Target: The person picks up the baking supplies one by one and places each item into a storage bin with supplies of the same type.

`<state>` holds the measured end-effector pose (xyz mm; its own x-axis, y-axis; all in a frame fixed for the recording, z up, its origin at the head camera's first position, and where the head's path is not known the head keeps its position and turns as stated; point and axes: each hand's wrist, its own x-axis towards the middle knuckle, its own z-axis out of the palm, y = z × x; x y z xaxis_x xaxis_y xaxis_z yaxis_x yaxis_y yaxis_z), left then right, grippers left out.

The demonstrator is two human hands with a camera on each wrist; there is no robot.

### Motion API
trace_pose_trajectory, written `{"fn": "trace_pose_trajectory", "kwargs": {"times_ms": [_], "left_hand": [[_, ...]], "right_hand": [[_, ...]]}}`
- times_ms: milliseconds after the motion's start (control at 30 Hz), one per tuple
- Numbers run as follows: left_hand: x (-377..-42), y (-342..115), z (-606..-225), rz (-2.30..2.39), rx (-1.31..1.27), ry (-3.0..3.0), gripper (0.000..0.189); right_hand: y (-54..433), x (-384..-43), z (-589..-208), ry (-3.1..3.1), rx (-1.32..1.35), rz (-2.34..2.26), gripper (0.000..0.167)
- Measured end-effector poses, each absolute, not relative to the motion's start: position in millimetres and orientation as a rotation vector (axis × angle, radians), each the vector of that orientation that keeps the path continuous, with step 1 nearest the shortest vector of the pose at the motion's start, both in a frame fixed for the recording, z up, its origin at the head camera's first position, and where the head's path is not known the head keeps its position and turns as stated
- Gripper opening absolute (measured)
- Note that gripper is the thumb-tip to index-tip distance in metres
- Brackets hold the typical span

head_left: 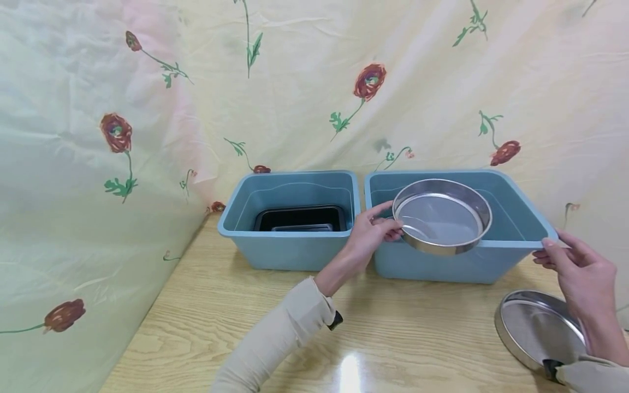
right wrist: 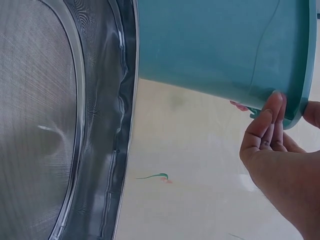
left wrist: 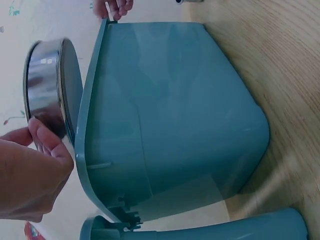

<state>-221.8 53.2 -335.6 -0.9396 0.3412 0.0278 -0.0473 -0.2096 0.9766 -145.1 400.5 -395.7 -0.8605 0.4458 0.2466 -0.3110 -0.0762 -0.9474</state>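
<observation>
My left hand [head_left: 369,232] pinches the left side of a round metal sieve [head_left: 442,217] with fine mesh. The sieve is held over the front rim of the right blue bin [head_left: 442,261], tilted a little toward me. In the left wrist view, the thumb and fingers grip the sieve's shiny metal wall [left wrist: 44,85], just above the bin's rim. My right hand [head_left: 582,267] grips the right front corner of that same bin, thumb on top of the rim and fingers beneath it. A second round sieve [head_left: 538,327] lies on the table below my right forearm, partly covered by it.
Left of the right bin stands another blue bin [head_left: 295,248], holding black rectangular trays [head_left: 300,218]. Both bins rest on a wooden table [head_left: 206,322] against a flowered cloth [head_left: 295,98], which also hangs along the left side.
</observation>
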Motion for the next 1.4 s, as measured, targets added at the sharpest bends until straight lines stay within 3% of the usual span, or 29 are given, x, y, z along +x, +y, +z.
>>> {"fn": "trace_pose_trajectory", "kwargs": {"times_ms": [833,1100,1400], "left_hand": [[-240,65,-329,2.254,0.189,2.022,0.053],[-249,57,-322,2.04,0.295,2.14,0.059],[-239,49,-313,2.038,0.428,2.131,0.044]], "right_hand": [[399,-137,-394,-1.737,-0.167,1.975,0.032],[398,-136,-393,-1.76,-0.2,1.945,0.03],[396,-136,-394,-1.773,-0.176,1.932,0.031]]}}
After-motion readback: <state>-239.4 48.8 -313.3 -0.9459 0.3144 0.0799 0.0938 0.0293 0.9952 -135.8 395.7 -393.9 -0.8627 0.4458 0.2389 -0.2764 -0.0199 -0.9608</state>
